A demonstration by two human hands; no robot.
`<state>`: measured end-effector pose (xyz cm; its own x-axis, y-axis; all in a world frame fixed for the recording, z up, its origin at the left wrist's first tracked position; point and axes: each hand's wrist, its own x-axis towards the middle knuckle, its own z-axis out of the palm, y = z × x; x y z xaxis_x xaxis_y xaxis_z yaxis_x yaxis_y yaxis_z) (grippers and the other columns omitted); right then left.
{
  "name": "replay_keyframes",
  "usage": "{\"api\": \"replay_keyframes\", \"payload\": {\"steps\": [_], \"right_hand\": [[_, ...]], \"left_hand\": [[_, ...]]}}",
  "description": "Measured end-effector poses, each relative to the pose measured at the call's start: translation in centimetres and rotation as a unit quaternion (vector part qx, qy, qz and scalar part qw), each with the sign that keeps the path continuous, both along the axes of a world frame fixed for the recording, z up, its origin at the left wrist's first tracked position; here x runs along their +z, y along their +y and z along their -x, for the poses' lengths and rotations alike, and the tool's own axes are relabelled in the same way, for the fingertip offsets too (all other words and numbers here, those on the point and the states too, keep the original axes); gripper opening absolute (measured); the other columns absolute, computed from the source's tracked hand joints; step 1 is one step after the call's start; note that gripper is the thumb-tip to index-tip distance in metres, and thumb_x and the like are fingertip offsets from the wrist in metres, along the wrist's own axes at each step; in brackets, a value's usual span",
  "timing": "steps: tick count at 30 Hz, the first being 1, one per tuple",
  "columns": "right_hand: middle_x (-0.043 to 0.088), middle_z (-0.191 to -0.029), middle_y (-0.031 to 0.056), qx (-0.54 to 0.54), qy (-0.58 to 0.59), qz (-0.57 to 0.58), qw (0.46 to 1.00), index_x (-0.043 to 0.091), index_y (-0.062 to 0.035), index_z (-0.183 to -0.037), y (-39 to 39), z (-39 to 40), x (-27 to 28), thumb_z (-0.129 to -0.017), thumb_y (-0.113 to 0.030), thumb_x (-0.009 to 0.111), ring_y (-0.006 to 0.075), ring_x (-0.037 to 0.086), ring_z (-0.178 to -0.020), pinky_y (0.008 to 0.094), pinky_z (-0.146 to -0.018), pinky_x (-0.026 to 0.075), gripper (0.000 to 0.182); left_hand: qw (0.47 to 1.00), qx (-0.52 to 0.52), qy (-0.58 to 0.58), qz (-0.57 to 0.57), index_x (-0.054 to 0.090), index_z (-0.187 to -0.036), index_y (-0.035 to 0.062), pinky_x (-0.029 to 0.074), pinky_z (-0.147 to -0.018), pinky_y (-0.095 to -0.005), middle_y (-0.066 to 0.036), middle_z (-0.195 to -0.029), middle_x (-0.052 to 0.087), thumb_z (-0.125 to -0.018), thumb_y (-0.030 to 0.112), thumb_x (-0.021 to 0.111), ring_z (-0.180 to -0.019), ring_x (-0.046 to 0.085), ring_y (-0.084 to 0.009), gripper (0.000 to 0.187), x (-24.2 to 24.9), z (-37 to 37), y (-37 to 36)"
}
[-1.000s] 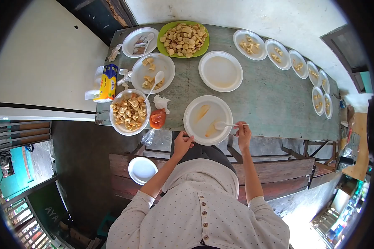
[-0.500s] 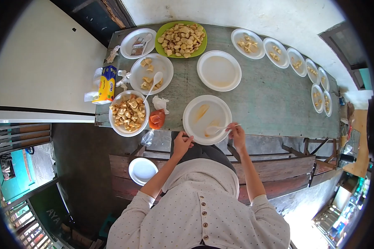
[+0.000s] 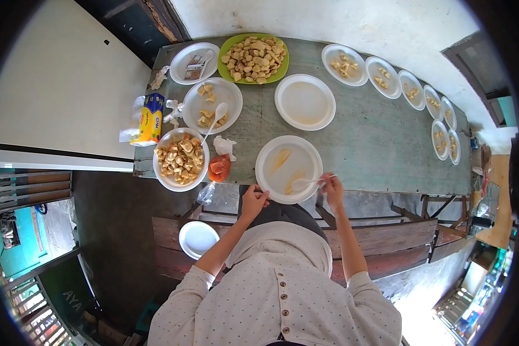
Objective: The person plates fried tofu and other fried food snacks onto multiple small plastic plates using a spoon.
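In front of me at the table's edge, a white plate (image 3: 272, 180) carries two brownish sauce smears. My left hand (image 3: 255, 202) pinches its near-left rim. My right hand (image 3: 332, 190) is closed round the handle of a white plastic spoon (image 3: 304, 183), whose bowl rests on the plate by the right smear. Left of the plate lie a tied clear bag of orange-red sauce (image 3: 219, 168) and a crumpled tissue (image 3: 224, 147). Beyond it sits another white plate (image 3: 305, 102) with a faint pale film on it.
Golden folded pieces fill a white bowl (image 3: 181, 160); another plate (image 3: 229, 92) holds a few and a spoon. A green plate (image 3: 284, 68) is heaped with pale chunks. Several small plates (image 3: 352, 49) of food line the right. A plate (image 3: 198, 239) lies on the bench (image 3: 380, 239).
The right-hand smear on the near plate has grown longer, and the spoon has shifted slightly to the right with my right hand. My left hand stays on the rim.
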<state>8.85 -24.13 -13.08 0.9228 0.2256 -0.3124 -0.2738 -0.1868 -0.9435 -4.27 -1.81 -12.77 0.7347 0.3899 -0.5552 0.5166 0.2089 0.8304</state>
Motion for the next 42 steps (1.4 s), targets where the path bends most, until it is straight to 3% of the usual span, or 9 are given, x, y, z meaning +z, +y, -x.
{"api": "replay_keyframes", "payload": {"steps": [5, 7, 11, 14, 21, 33, 36, 39, 42], "right_hand": [[0.057, -0.067, 0.002, -0.107, -0.115, 0.04, 0.987, 0.057, -0.0038, -0.082, 0.2, -1.3, 1.5, -0.09, -0.015, 0.042, 0.005, 0.043, -0.048, 0.0206, -0.043, 0.034, 0.02], [0.058, -0.067, 0.0023, 0.004, -0.042, 0.002, 0.999, 0.057, -0.0038, -0.083, 0.2, -0.6, 1.0, -0.09, -0.016, 0.043, 0.005, 0.042, -0.048, 0.0208, -0.043, 0.034, 0.021], [0.058, -0.067, 0.0026, 0.063, -0.034, -0.005, 0.997, 0.058, -0.0037, -0.084, 0.1, -0.6, 0.3, -0.09, -0.019, 0.043, 0.0052, 0.043, -0.048, 0.0211, -0.043, 0.033, 0.022], [0.059, -0.065, 0.0022, -0.089, -0.113, 0.075, 0.987, 0.058, -0.0028, -0.084, 0.0, -1.9, 1.6, -0.091, -0.022, 0.044, 0.006, 0.043, -0.047, 0.0213, -0.043, 0.034, 0.025], [0.059, -0.065, 0.0027, 0.024, -0.043, 0.027, 0.998, 0.058, -0.0023, -0.084, 1.2, 0.4, 0.4, -0.09, -0.02, 0.045, 0.0058, 0.043, -0.048, 0.0211, -0.044, 0.035, 0.023], [0.059, -0.067, 0.0018, -0.064, -0.063, 0.055, 0.994, 0.058, -0.0021, -0.085, 1.1, -1.0, 1.1, -0.091, -0.021, 0.044, 0.0052, 0.042, -0.047, 0.0197, -0.044, 0.034, 0.024], [0.06, -0.069, 0.002, -0.133, -0.153, 0.093, 0.975, 0.058, -0.002, -0.086, 2.5, -1.8, 1.7, -0.09, -0.022, 0.045, 0.0052, 0.042, -0.047, 0.0203, -0.044, 0.034, 0.024], [0.061, -0.07, 0.0026, -0.125, -0.126, 0.039, 0.983, 0.058, -0.0023, -0.086, 5.4, -1.1, 2.0, -0.09, -0.023, 0.045, 0.0056, 0.043, -0.048, 0.0211, -0.045, 0.035, 0.025], [0.062, -0.076, 0.0045, -0.009, -0.061, -0.036, 0.997, 0.058, -0.0009, -0.087, 6.7, -0.5, 1.0, -0.091, -0.02, 0.044, 0.0047, 0.045, -0.05, 0.0186, -0.045, 0.036, 0.024]], "left_hand": [[1.0, -0.003, 0.003, 0.002, 0.045, -0.087, -0.0019, 0.048, -0.046, -0.0219, -0.01, -0.067, 0.064, -0.081, 0.012, 0.06, -0.05, 0.059, -0.0118, 0.021, 0.1, 0.0, 0.1], [1.0, -0.007, 0.008, -0.002, 0.045, -0.087, -0.0019, 0.048, -0.046, -0.0219, -0.01, -0.066, 0.063, -0.081, 0.013, 0.06, -0.051, 0.059, -0.0119, 0.021, 0.1, 0.0, 0.1], [1.0, -0.011, 0.004, -0.016, 0.045, -0.087, -0.0019, 0.048, -0.046, -0.0221, -0.01, -0.066, 0.063, -0.081, 0.012, 0.059, -0.051, 0.059, -0.012, 0.021, 0.2, 0.0, 0.2], [1.0, -0.023, 0.005, -0.019, 0.045, -0.087, -0.002, 0.048, -0.046, -0.0224, -0.011, -0.066, 0.063, -0.081, 0.012, 0.059, -0.051, 0.059, -0.0121, 0.021, 0.1, 0.0, 0.2], [1.0, -0.014, 0.007, -0.003, 0.045, -0.087, -0.0021, 0.049, -0.047, -0.0228, -0.011, -0.067, 0.063, -0.081, 0.012, 0.06, -0.051, 0.059, -0.0127, 0.021, -0.1, -0.1, 0.3], [1.0, -0.006, 0.005, -0.006, 0.045, -0.088, -0.0018, 0.048, -0.046, -0.0225, -0.011, -0.067, 0.063, -0.081, 0.013, 0.06, -0.051, 0.059, -0.0126, 0.022, -0.3, 0.1, 0.2], [1.0, -0.008, 0.011, 0.002, 0.045, -0.089, -0.0016, 0.048, -0.047, -0.0228, -0.01, -0.067, 0.063, -0.08, 0.013, 0.06, -0.053, 0.059, -0.0127, 0.023, -0.4, 0.1, 0.2], [1.0, -0.013, 0.017, 0.002, 0.045, -0.09, -0.0012, 0.048, -0.048, -0.0231, -0.01, -0.068, 0.062, -0.08, 0.012, 0.06, -0.053, 0.059, -0.0128, 0.023, -0.2, 0.0, 0.1], [1.0, -0.013, 0.017, -0.001, 0.045, -0.09, -0.0009, 0.048, -0.048, -0.023, -0.01, -0.068, 0.062, -0.08, 0.012, 0.06, -0.053, 0.059, -0.013, 0.023, -0.1, -0.1, 0.1]]}}
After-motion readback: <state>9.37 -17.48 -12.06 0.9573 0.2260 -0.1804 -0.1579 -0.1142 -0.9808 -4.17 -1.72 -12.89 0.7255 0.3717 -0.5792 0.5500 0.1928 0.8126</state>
